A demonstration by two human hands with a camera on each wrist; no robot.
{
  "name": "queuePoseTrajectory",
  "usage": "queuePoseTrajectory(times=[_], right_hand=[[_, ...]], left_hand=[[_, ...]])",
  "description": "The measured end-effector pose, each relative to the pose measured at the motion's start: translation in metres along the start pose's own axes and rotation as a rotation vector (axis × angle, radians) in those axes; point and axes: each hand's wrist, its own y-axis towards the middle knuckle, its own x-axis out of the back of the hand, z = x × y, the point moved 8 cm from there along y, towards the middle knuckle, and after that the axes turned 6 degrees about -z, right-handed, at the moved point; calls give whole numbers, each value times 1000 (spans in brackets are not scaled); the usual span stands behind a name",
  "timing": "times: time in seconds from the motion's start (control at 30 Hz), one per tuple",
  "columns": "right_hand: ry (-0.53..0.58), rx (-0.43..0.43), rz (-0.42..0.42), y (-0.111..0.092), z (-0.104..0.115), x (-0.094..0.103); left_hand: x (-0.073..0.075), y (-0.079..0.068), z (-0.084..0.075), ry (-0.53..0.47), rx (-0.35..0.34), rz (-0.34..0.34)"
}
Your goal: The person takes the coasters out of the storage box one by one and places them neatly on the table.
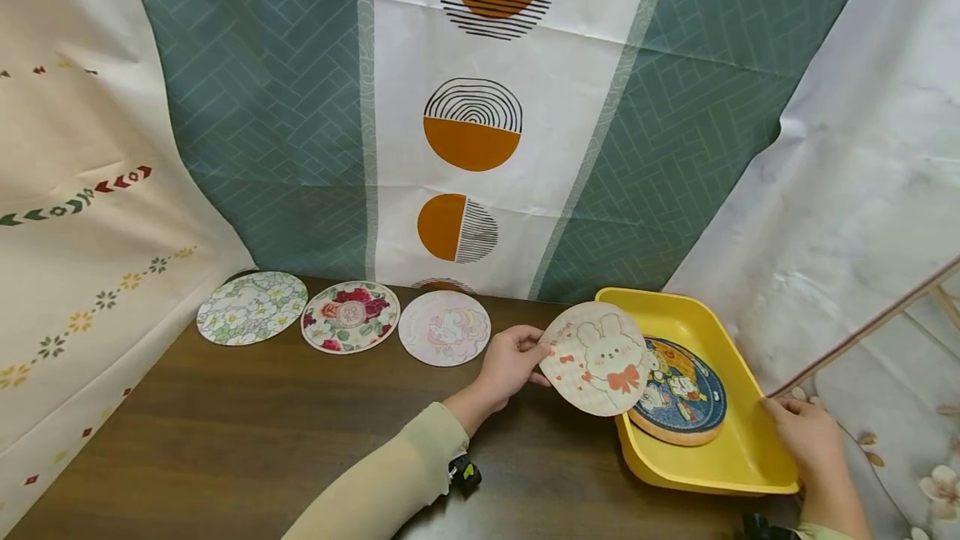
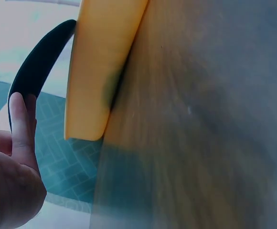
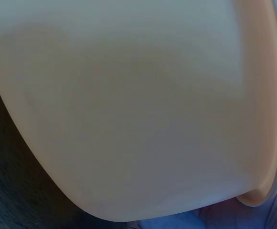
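Now laying mats out: left hand pinching rabbit mat; right hand gripping tray. Probably next, setting down right of pink mat.

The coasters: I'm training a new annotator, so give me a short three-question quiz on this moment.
1. True or false: the left hand holds the bunny coaster by its edge.
2. How many coasters lie flat in a row on the table?
3. Where is the right hand? A) on the tray's right rim B) flat on the table C) on the floral coaster

Key:
1. True; fingers pinch its left edge, holding it above the tray's left side.
2. Three: the green one, the floral one and the pink one. Another, the blue coaster, sits in the tray.
3. A
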Motion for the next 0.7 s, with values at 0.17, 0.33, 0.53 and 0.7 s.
queuePoseTrajectory(times=[0.17,0.33,0.53,0.7], right_hand=[[6,-3,2,1,-4,-1],[-3,9,1,2,-4,-2],[-22,28,-8,1,-1,-1],[-18,23,-15,2,-2,0]], left_hand=[[15,-4,-5,14,-2,17],[35,-4,-6,29,8,15],[62,-5,-10,55,6,-11],[82,-8,-15,62,-7,-32]])
